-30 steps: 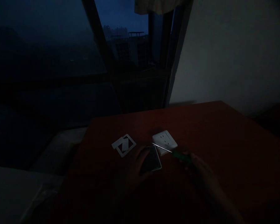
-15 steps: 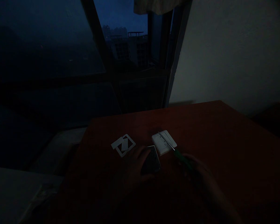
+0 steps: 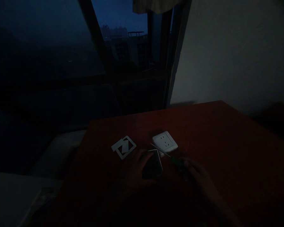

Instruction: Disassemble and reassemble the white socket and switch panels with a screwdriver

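The scene is very dark. My left hand (image 3: pixel 133 171) is closed round the sides of a square wall-plate unit (image 3: pixel 153 165), dark on its upper face with a thin white rim. My right hand (image 3: pixel 195 173) grips a screwdriver (image 3: pixel 176 161) by its green handle. The metal shaft points up and left, its tip near the top edge of the dark unit. Just beyond the shaft lies a white wall socket (image 3: pixel 165 141), its slots facing up. To the left is a white square frame (image 3: pixel 133 145) with two loose white strips (image 3: pixel 125 146) across it.
All of this rests on a reddish-brown table (image 3: pixel 198 126). Behind it stand dark window panes (image 3: pixel 137 94), and a pale wall (image 3: pixel 227 56) rises at the right. A light-coloured surface (image 3: pixel 21 189) shows at the lower left.
My right hand has moved the screwdriver left and toward me. Its shaft was over the white socket and now lies between it and the dark unit. My left hand keeps its grip.
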Action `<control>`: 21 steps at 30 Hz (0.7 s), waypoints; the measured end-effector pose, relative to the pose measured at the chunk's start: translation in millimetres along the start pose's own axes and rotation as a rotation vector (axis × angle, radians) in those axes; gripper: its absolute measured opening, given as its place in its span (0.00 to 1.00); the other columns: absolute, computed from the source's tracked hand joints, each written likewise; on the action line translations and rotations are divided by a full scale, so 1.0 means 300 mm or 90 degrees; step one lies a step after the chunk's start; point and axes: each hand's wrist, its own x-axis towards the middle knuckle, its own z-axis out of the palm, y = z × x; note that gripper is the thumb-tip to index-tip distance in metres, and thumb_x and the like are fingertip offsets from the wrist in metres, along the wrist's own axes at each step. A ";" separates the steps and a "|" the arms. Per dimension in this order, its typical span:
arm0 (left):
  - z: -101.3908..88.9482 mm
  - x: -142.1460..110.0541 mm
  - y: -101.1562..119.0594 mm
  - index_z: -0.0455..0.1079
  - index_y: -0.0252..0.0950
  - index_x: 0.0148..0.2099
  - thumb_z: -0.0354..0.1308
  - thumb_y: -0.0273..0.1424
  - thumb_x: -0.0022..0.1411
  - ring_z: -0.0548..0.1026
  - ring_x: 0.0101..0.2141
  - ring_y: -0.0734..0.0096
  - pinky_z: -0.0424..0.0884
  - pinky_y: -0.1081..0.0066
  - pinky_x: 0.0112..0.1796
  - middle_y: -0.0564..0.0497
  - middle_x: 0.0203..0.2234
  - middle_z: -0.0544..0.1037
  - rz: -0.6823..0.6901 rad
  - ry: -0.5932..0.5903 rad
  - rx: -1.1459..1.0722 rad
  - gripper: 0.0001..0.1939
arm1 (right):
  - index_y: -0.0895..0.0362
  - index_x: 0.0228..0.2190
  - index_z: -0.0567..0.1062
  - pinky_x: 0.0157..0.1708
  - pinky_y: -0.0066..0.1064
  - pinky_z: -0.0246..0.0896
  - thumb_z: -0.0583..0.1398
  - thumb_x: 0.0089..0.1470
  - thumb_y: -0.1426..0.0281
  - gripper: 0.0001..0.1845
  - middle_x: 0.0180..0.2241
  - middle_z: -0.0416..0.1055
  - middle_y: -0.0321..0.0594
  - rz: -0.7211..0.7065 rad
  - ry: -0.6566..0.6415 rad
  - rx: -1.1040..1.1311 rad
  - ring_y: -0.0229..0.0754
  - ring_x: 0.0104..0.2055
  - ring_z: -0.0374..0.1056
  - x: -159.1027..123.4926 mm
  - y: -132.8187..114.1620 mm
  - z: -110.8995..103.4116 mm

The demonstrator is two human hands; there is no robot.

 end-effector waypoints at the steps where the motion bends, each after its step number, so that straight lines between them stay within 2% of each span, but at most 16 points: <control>1: -0.005 0.001 0.005 0.56 0.49 0.62 0.72 0.42 0.41 0.63 0.53 0.50 0.61 0.52 0.52 0.47 0.54 0.64 0.000 0.001 -0.011 0.47 | 0.53 0.42 0.78 0.29 0.31 0.64 0.59 0.51 0.51 0.23 0.33 0.75 0.41 -0.004 0.000 -0.007 0.45 0.33 0.69 0.001 -0.003 0.002; 7: -0.016 -0.001 0.020 0.55 0.53 0.62 0.72 0.39 0.41 0.64 0.52 0.52 0.64 0.55 0.51 0.49 0.55 0.63 -0.012 0.007 -0.070 0.47 | 0.53 0.40 0.78 0.29 0.29 0.63 0.60 0.50 0.50 0.23 0.32 0.75 0.39 -0.009 0.000 -0.040 0.43 0.32 0.69 0.004 -0.007 0.006; 13: -0.012 -0.006 0.012 0.58 0.47 0.60 0.71 0.37 0.43 0.64 0.54 0.52 0.65 0.57 0.52 0.47 0.56 0.62 -0.033 0.060 -0.114 0.43 | 0.54 0.42 0.77 0.29 0.28 0.62 0.58 0.53 0.50 0.24 0.27 0.73 0.37 -0.017 -0.016 -0.023 0.42 0.30 0.68 0.002 -0.014 0.009; 17: -0.039 -0.025 -0.010 0.57 0.49 0.61 0.69 0.36 0.47 0.64 0.55 0.50 0.65 0.54 0.53 0.46 0.56 0.62 -0.061 0.084 -0.131 0.41 | 0.55 0.44 0.76 0.30 0.30 0.62 0.56 0.55 0.51 0.25 0.29 0.75 0.39 0.000 -0.016 -0.012 0.43 0.32 0.69 0.000 -0.009 0.008; 21: -0.055 -0.079 -0.056 0.56 0.48 0.62 0.66 0.36 0.49 0.62 0.57 0.49 0.62 0.52 0.56 0.46 0.57 0.60 -0.086 0.120 -0.086 0.39 | 0.55 0.46 0.75 0.33 0.31 0.62 0.55 0.56 0.51 0.25 0.32 0.75 0.40 0.016 -0.019 0.003 0.43 0.32 0.69 -0.006 -0.001 0.007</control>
